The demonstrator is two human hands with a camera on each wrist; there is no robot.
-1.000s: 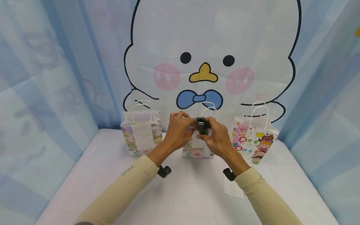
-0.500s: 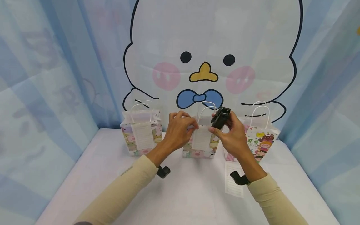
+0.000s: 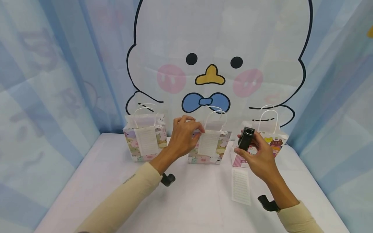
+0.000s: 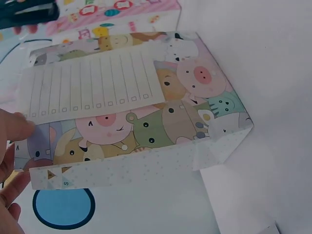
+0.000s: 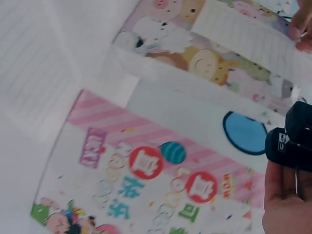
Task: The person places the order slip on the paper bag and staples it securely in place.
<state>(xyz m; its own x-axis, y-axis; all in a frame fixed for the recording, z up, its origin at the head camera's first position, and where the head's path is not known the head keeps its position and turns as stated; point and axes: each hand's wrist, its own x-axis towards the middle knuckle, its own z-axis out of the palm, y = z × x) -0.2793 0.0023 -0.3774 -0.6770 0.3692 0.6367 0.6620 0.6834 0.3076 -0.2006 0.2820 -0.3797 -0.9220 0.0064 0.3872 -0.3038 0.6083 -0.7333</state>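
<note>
In the head view, a gift bag point(image 3: 222, 149) with cartoon animals stands in the middle, a lined paper slip point(image 3: 207, 144) lying flat against its front. My left hand point(image 3: 184, 136) pinches the bag's upper left rim near the slip's top corner; the left wrist view has the thumb point(image 4: 17, 126) at the slip's edge. A black stapler point(image 3: 246, 138) is gripped between thumb and fingers of my right hand point(image 3: 260, 157), apart from the middle bag and in front of the pink-and-white gift bag point(image 3: 275, 142) on the right.
Another animal-print gift bag point(image 3: 132, 144) with a lined slip point(image 3: 146, 141) on its front stands at the left. A loose lined slip point(image 3: 241, 186) lies on the white table point(image 3: 198, 200) before the right bag. A cartoon curtain point(image 3: 212, 38) hangs close behind the bags.
My right hand has carried the stapler away from the middle bag's rim, to the right and slightly down. The left hand keeps its place on the bag's rim.
</note>
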